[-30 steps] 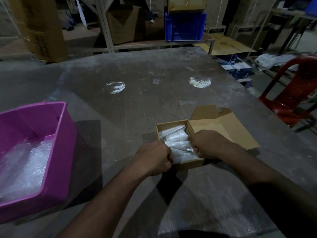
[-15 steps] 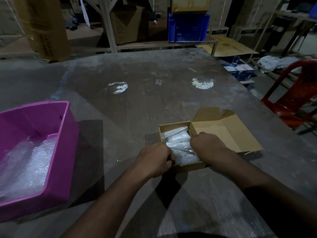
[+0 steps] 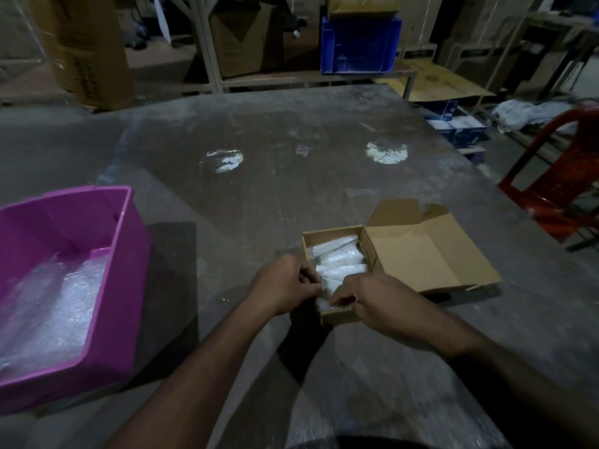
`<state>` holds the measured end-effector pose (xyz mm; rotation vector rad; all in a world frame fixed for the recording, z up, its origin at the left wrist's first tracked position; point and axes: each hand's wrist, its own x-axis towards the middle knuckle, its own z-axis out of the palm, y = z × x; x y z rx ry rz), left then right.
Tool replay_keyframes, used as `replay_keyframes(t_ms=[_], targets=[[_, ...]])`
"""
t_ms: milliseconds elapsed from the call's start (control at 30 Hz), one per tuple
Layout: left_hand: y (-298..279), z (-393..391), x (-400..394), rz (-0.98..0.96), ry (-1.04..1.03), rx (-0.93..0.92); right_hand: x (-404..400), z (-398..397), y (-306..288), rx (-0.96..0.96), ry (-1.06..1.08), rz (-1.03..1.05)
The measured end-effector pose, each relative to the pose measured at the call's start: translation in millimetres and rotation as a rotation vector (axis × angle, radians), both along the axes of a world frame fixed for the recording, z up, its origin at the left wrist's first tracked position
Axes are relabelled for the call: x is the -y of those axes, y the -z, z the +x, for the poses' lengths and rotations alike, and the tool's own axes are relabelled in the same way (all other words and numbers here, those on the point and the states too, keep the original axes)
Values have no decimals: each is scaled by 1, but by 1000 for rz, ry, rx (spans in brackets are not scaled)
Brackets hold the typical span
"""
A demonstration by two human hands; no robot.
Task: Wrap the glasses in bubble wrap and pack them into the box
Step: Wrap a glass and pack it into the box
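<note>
A: Grip first. Left hand (image 3: 285,286) sits at the near-left corner of the cardboard box (image 3: 337,317), fingers curled, pinching the nearest wrapped bundle (image 3: 325,301).

B: Right hand (image 3: 377,303)?

A: Over the box's near edge, fingers curled in toward the left hand, pinching the same bundle from the other side. Fingertips of both hands nearly meet over it. Both hands are clamped on that bundle.

B: Where are the glasses?

A: Inside the box, as white bubble-wrapped bundles (image 3: 338,259) lying side by side in a row. I can't see actual glass through the wrap. The near one is partly under the hands.

B: Box state?

A: Open, lid flap (image 3: 428,254) folded back flat to the right on the grey table (image 3: 291,196).

B: Any writing on it?

A: None readable on the box or the flap; plain brown board.

B: Outward from there?

A: Pink plastic bin (image 3: 126,286) on the table's left, well apart from the box, with loose bubble wrap (image 3: 52,306) inside. Red plastic chair (image 3: 557,189) off the right edge. Blue crate (image 3: 359,43) on a shelf behind. Tall carton (image 3: 94,50) at far left has dark print down its side, too blurred to read. Small blue-and-white boxes (image 3: 457,128) on the floor, print illegible.
</note>
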<state>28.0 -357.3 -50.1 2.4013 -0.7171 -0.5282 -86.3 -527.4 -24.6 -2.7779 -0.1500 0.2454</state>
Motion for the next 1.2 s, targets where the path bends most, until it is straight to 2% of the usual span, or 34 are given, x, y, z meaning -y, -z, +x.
replay_keyframes(t_ms=[500,700,867,1100,1200], targets=[[0,1,4,2,-9,-1,-9,2,-8,-79,-40,-111],[3,1,0,3,45,-54,-12,0,-4,-72,-11,-95],[5,-4,3,10,6,-60,-12,1,4,-38,-13,-113],[2,-10,7,80,-46,10,3,-1,1,-104,60,-14],[-2,-10,6,52,-16,41,18,-4,-4,-35,68,-103]])
